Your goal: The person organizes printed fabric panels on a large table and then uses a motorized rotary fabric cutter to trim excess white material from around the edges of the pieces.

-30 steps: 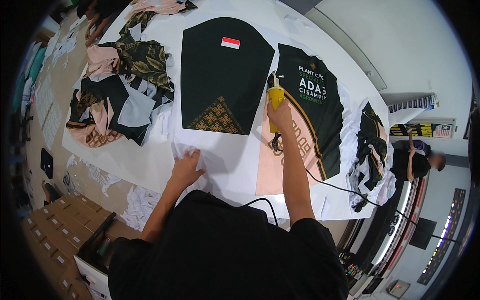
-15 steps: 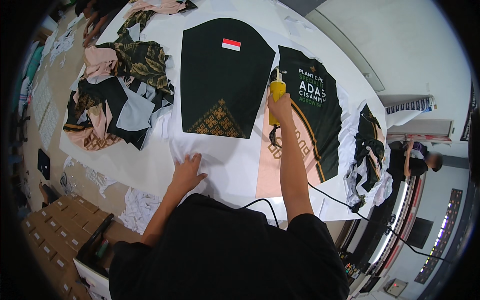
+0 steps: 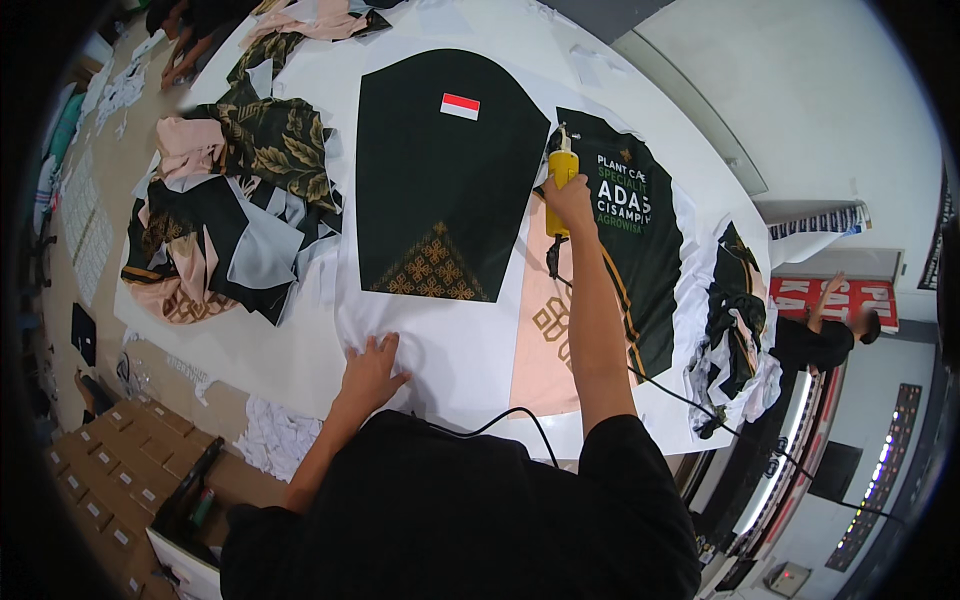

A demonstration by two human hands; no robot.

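Note:
My right hand [image 3: 568, 200] grips a yellow corded hand tool [image 3: 562, 165], its metal head at the gap between two cut fabric pieces. On the left of that gap lies a dark green piece [image 3: 450, 180] with a red-and-white flag patch and gold lattice pattern. On the right is a printed piece [image 3: 655, 300] in dark green and pink with lettering, partly hidden under my hand and forearm. My left hand [image 3: 372, 372], fingers spread, rests on the white sheet [image 3: 390, 320] below the green piece. The tool's black cord runs off to the right.
Heaps of printed offcuts lie on the table [image 3: 230, 360] at left [image 3: 255, 160] and right [image 3: 740, 320]. A co-worker [image 3: 820, 340] stands at right by a long machine. Another person [image 3: 185, 45] bends at upper left. Stacked cardboard boxes [image 3: 120, 470] sit at lower left.
My right hand and the tool have moved a little farther up along the gap between the pieces. The whole view has shifted slightly. The co-worker at right has moved an arm upward.

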